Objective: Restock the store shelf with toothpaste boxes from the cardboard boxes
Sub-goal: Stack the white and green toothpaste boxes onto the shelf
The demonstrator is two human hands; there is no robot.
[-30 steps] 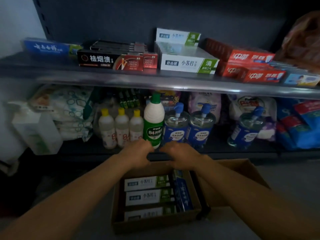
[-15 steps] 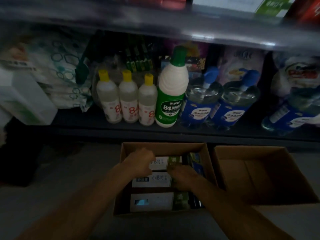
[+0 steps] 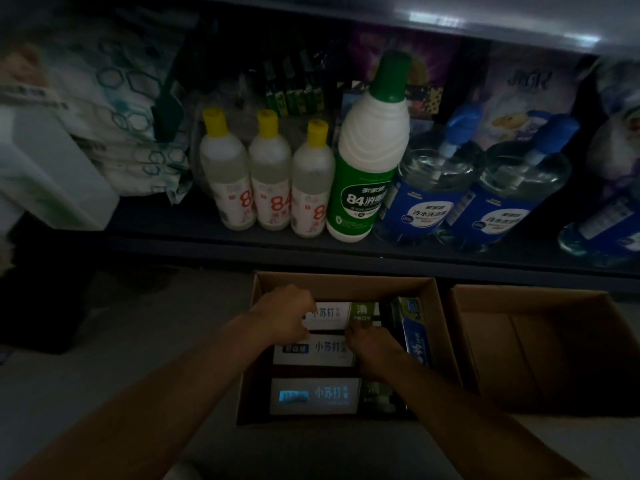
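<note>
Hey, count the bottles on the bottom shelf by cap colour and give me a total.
Yellow-capped small white bottles: 3
Green-capped tall white bottle: 1
Blue-pump clear bottles: 2, a third at the frame edge is unclear
Total: 6

Open-topped right carton (image 3: 540,344); bottles (image 3: 270,181) crowding shelf (image 3: 207,237).

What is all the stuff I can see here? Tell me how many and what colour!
small bottles: three, clear, yellow caps, shelf middle
big bottle: one, white and green, right of them
pump bottles: two, blue labels, further right
toothpaste boxes: three, white and green, in the left carton
blue box: one, on edge, same carton
left carton: brown, on the floor
right carton: brown, beside it
left hand: on the far toothpaste box
right hand: on the toothpaste boxes
</note>
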